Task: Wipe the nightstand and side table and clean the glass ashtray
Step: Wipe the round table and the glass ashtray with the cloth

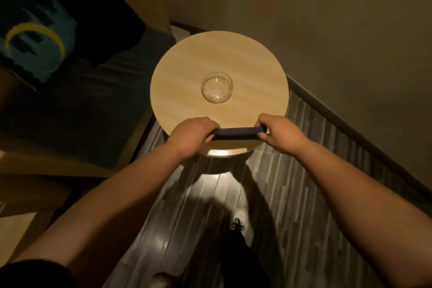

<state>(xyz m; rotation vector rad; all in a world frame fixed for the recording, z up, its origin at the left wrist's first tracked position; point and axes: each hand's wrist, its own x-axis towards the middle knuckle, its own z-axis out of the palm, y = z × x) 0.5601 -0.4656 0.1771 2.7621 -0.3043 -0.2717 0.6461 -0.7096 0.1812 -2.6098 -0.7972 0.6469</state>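
Note:
A round light-wood side table fills the middle of the view. A clear glass ashtray stands near its centre and looks empty. Over the table's near edge, a dark blue cloth is stretched into a tight roll between my two hands. My left hand grips its left end and my right hand grips its right end. Both hands are in fists, a short way in front of the ashtray and apart from it.
A dark blue sofa seat with a dark cushion and a blue patterned pillow lies left of the table. A beige wall with a dark baseboard runs on the right. Dark plank floor and my white shoe are below.

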